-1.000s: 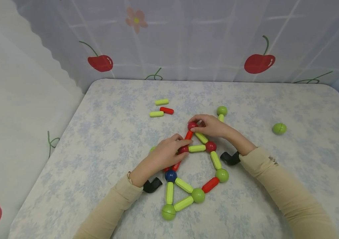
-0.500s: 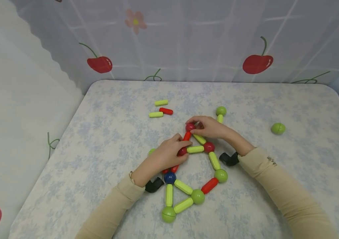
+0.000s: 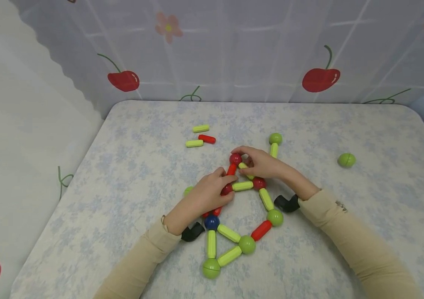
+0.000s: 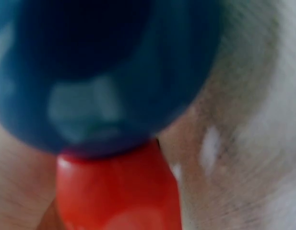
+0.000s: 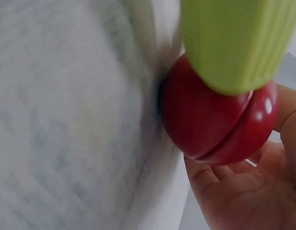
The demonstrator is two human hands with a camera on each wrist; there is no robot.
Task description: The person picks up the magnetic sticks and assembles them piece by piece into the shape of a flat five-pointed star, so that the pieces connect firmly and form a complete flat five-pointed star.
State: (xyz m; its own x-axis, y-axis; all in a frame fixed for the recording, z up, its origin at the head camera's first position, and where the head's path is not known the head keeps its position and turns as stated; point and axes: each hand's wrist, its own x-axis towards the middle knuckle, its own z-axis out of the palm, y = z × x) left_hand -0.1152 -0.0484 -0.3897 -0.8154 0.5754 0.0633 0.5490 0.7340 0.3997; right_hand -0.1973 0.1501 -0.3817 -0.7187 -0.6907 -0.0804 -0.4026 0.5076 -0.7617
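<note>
Red, yellow, green and blue pieces are forming a frame, which is lying on the pale, mottled tabletop, mostly between the two hands. The step in hand seems to be work on the frame's far corner — the tip of a small triangle. The left hand is gripping the left red ball, thumb and fingers sitting to either side of it. The right hand is curling round the far red ball, its thumb lying over the yellow stick that is leading to the right red ball; how firmly it is pressing, I cannot tell. The next move would probably be calling for settling that stick's end against the far red ball — while the left hand is bracing the neighbouring joint against shifting.

Balls are looking smooth and glossy; one red ball in the right wrist view is showing a seam, and the stick above it is showing fine ribs. In the left wrist view, the blue ball is meeting a red stick.
</note>
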